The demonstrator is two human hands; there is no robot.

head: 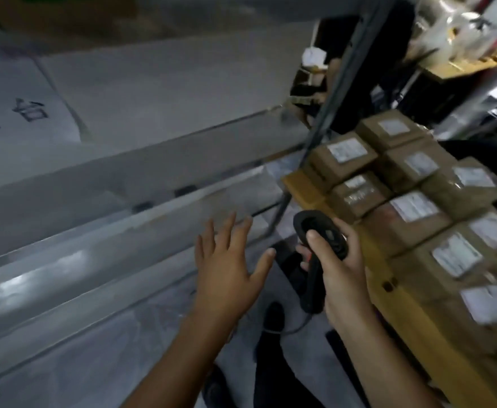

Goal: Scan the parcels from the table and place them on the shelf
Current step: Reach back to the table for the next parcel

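Note:
Several brown cardboard parcels (412,213) with white labels lie packed together on a yellow wooden table (412,304) at the right. My right hand (341,272) grips a black handheld barcode scanner (320,240) by its handle, just left of the table's edge; its cable hangs below. My left hand (229,260) is empty, fingers spread, hovering in the middle over the lower boards of a grey metal shelf (141,169) that runs across the left side. The picture is blurred by motion.
A dark metal upright (338,92) stands between shelf and table. Behind it are more boxes and plastic-wrapped goods (459,33) at the top right. My dark trousers and shoes (273,319) show below over a grey floor.

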